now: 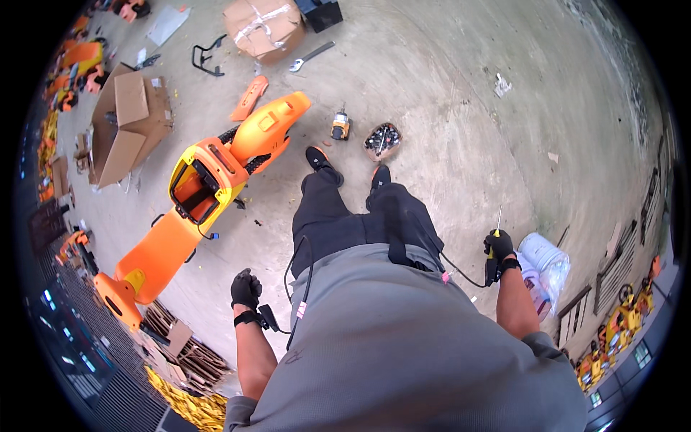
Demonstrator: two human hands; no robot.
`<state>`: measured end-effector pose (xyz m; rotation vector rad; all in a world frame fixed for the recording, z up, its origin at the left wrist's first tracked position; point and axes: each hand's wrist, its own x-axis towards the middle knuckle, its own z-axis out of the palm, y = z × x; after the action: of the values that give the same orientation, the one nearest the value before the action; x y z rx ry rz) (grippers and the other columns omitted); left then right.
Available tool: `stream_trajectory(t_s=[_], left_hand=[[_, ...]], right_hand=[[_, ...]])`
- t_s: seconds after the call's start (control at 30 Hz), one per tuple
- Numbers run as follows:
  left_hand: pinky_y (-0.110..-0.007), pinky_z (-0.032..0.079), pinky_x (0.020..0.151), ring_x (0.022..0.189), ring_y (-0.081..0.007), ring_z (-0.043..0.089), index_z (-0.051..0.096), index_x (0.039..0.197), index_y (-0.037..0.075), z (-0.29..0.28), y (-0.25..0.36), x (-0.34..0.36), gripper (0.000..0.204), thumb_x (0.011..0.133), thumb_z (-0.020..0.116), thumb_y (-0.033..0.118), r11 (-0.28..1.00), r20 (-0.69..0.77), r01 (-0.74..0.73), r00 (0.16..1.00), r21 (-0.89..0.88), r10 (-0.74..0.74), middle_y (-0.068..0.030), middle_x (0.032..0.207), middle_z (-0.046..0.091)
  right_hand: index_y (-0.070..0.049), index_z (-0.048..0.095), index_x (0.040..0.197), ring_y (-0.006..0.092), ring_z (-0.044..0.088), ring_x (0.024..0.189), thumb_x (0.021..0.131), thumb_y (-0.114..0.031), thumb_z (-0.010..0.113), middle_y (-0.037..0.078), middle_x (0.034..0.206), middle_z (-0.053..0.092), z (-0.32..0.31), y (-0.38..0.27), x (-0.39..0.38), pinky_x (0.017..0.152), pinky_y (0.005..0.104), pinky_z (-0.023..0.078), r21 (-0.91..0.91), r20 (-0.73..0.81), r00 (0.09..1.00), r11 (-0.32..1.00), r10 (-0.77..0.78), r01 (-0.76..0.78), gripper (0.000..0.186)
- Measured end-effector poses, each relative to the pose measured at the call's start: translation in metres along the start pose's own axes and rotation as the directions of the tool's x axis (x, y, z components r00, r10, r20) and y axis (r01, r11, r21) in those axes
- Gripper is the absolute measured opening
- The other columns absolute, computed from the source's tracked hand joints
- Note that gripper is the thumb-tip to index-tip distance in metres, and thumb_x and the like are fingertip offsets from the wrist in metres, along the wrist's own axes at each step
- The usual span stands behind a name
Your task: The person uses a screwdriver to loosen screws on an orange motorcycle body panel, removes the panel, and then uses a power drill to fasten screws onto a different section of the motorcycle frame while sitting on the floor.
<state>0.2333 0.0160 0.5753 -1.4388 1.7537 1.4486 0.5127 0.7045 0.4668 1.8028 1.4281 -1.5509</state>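
Note:
My gloved left hand (pixel 245 289) hangs beside my left hip, fingers curled, with nothing visible in it. My gloved right hand (pixel 499 245) grips a screwdriver (pixel 497 234) with a yellow handle, its thin shaft pointing away from me. To my left stands an orange and yellow partly built vehicle (pixel 162 259) with an open compartment, nearest my left hand but not touching it. Beyond my feet lie an orange and black cordless drill (pixel 340 126) and a small container of dark hardware (pixel 382 142). An orange panel (pixel 248 99) and an adjustable wrench (pixel 312 56) lie farther off.
An open cardboard box (pixel 129 104), a taped carton (pixel 263 25), a black frame piece (pixel 205 57) and scraps lie around. Flattened cardboard (pixel 183 342) is at lower left. White plastic-wrapped rolls (pixel 543 259), pallets (pixel 612 266) and a row of yellow vehicles (pixel 612 331) are at right.

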Motion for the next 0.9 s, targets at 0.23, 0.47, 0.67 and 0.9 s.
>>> stream_trajectory(t_s=[0.23,0.47,0.67,0.9], left_hand=[[-0.027,0.04,0.039,0.048,-0.0145,0.05,0.054,0.107,0.003,0.006,0.006,-0.034,0.021,0.087,0.048,0.007,0.999,-0.037,-0.039,0.999,0.02,0.04,-0.0033,0.064,0.051],[-0.024,0.043,0.044,0.051,-0.0105,0.051,0.058,0.106,0.002,0.017,0.051,-0.039,0.019,0.09,0.053,0.011,0.97,0.009,-0.176,0.984,0.169,0.177,-0.0008,0.067,0.053],[-0.023,0.043,0.045,0.051,-0.0092,0.051,0.06,0.1,0.004,0.045,0.096,-0.054,0.026,0.095,0.048,0.026,0.903,0.159,-0.271,0.96,0.334,0.23,0.0003,0.065,0.052],[-0.025,0.051,0.055,0.061,-0.013,0.059,0.059,0.106,0.002,0.044,0.111,-0.047,0.02,0.091,0.054,0.015,0.901,0.229,-0.285,0.949,0.327,0.217,-0.0055,0.076,0.061]], right_hand=[[-0.008,0.047,0.113,0.0145,0.053,0.055,0.085,-0.008,0.059,0.005,0.068,0.052,0.028,-0.089,-0.007,0.047,0.0288,0.047,0.146,0.051,0.967,0.96,-0.248,0.238,0.03],[-0.005,0.046,0.117,0.0135,0.054,0.059,0.082,-0.002,0.057,0.006,0.073,0.054,0.039,-0.082,-0.02,0.049,0.0275,0.047,0.153,0.049,0.959,0.951,-0.279,0.268,0.037],[-0.007,0.047,0.112,0.0166,0.055,0.055,0.081,-0.006,0.059,0.007,0.07,0.055,0.036,-0.001,-0.004,0.049,0.0321,0.05,0.071,0.017,0.999,0.996,-0.05,0.049,0.033],[-0.006,0.049,0.114,0.0171,0.055,0.052,0.081,-0.006,0.061,0.007,0.068,0.056,0.074,-0.004,-0.014,0.047,0.0322,0.048,0.028,0.035,0.997,0.998,-0.062,0.061,0.035]])
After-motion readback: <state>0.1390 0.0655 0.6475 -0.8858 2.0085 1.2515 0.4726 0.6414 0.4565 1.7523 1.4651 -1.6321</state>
